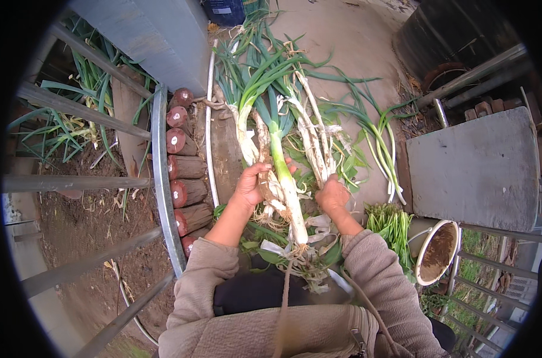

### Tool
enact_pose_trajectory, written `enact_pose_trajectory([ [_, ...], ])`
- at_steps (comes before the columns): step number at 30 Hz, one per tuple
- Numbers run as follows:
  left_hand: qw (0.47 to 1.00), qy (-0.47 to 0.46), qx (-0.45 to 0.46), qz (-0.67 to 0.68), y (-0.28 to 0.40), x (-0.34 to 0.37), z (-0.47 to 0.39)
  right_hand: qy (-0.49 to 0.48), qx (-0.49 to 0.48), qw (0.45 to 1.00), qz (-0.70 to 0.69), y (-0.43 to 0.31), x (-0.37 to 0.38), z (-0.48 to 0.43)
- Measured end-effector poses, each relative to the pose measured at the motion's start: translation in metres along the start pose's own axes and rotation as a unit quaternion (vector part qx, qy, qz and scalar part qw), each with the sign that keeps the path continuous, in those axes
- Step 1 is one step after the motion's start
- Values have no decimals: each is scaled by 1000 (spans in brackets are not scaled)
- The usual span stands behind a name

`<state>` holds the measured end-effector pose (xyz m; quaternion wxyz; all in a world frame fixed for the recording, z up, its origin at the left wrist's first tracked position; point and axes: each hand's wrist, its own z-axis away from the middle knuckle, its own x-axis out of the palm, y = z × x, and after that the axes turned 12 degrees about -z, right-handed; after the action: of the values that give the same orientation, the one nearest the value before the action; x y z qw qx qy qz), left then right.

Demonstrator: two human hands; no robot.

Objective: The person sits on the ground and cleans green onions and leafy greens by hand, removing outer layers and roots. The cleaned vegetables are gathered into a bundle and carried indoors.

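My left hand (pixel 251 181) is closed around a bunch of large green onions, its fingertips showing behind the stalks. In that bunch a clean, pale green onion (pixel 285 179) lies in front of soil-stained stalks (pixel 271 185) with dry skins, their roots towards me. A second bunch of unpeeled green onions (pixel 313 138) has its lower end in my right hand (pixel 332 194), which hides the root ends. Long green leaves (pixel 262 71) of the onions spread away across the ground. Peeled skins and loose leaves (pixel 318 264) lie below my hands, close to my legs.
Slim, clean green onions (pixel 382 150) lie at right, near a grey board (pixel 472 170). Cut leafy greens (pixel 389 223) sit beside a tipped cream bucket (pixel 437 253) stained with soil. At left are a metal railing (pixel 165 179), red-ended short logs (pixel 188 190) and a white pipe (pixel 210 116).
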<state>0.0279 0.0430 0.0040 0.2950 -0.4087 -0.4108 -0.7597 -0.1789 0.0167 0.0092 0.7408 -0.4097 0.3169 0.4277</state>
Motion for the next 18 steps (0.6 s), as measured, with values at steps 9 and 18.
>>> enact_pose_trajectory([
  [9, 1000, 21, -4, -16, -9, -3, 6, -366, -91, 807, -455, -25, -95, 47],
  [18, 962, 238, 8, -135, -32, 20, 2, -365, 94, 744, -551, -34, -4, 54],
])
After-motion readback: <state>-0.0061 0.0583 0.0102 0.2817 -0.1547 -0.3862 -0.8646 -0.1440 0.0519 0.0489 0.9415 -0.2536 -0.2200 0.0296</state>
